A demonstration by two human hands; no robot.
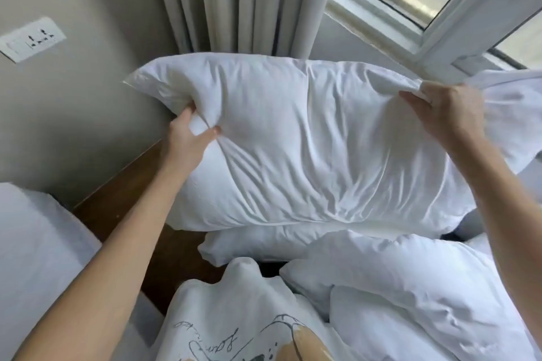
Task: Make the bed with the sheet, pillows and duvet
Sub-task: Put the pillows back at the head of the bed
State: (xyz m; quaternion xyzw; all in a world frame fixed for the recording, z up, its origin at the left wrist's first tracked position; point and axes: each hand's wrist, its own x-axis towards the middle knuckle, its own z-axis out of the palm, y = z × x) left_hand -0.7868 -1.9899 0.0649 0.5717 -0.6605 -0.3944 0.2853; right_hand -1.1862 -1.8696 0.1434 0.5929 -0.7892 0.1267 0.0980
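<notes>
A large white pillow (308, 143) is held up in front of me, above the other bedding. My left hand (187, 138) grips a bunch of its fabric near the left end. My right hand (448, 114) pinches the pillowcase at its upper right edge. Under it lies a second white pillow (264, 243). A crumpled white duvet (410, 287) is heaped at the lower right. A white mattress corner (32, 243) shows at the lower left.
Grey curtains (234, 0) hang straight ahead, beside a white-framed window (440, 9) at the upper right. A switch and socket plate (32, 38) sits on the beige wall at the left. Dark wooden floor (140, 193) runs between the mattress and the wall.
</notes>
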